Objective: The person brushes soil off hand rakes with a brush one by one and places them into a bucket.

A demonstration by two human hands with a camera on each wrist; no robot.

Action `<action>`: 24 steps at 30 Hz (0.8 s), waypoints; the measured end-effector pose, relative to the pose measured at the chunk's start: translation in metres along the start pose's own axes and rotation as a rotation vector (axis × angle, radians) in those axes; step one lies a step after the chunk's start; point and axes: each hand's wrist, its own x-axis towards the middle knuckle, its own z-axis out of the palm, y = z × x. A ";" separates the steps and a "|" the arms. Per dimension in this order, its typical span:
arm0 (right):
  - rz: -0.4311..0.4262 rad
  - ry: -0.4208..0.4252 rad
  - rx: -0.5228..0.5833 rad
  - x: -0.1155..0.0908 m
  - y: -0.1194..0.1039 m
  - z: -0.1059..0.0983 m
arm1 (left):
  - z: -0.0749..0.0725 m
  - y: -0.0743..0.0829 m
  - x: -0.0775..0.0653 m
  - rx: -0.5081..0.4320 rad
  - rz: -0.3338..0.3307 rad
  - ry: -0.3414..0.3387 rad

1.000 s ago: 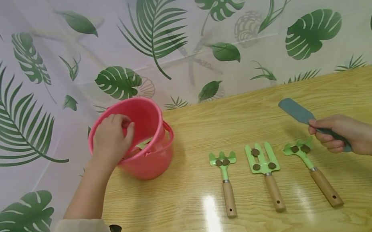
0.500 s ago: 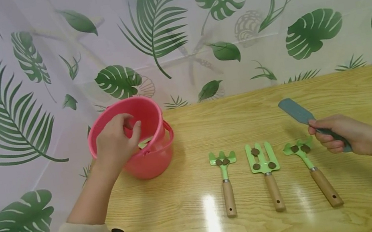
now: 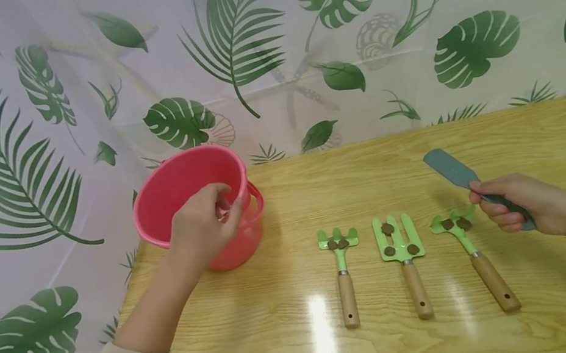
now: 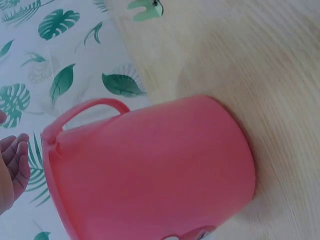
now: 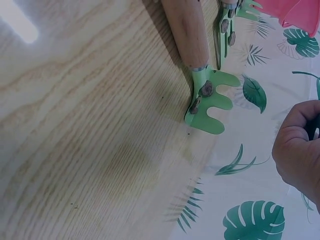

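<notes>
My left hand [image 3: 204, 225] is over the near right rim of the pink bucket [image 3: 159, 203], its fingers loosely bent with a gap to the thumb. I see nothing held in it; in the left wrist view its fingers [image 4: 17, 162] are beside the bucket's rim. My right hand [image 3: 521, 205] grips a blue-grey spatula [image 3: 448, 167] by its handle, blade pointing up and left above the table. Between the hands lie a green hand rake [image 3: 342, 266], a hand fork [image 3: 406, 262] and a second hand rake [image 3: 483, 268]. Each has a wooden handle and small brown lumps on its head.
The wooden table [image 3: 264, 340] reaches back to a white leaf-printed cloth [image 3: 263, 50], which also hangs at the left. The bucket's handle [image 3: 259, 199] hangs down on its right side. Its bottom is hidden by my hand and the near wall.
My left hand has moved right and toward me, from inside the bucket's opening to its near right rim. The right hand and spatula have stayed nearly still.
</notes>
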 end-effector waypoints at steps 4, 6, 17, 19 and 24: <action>0.001 -0.002 -0.002 0.001 0.000 0.000 | 0.003 0.009 -0.001 0.003 0.035 -0.026; 0.005 0.000 -0.002 0.001 0.000 0.000 | 0.005 0.012 -0.002 0.006 0.052 -0.031; 0.014 0.014 -0.010 -0.001 0.000 0.000 | 0.025 0.034 -0.025 -0.013 0.142 -0.067; 0.021 0.019 -0.018 -0.001 0.000 -0.001 | 0.029 0.036 -0.031 -0.002 0.137 -0.078; 0.012 0.016 -0.024 -0.001 0.000 -0.001 | 0.037 0.040 -0.041 0.054 0.116 -0.124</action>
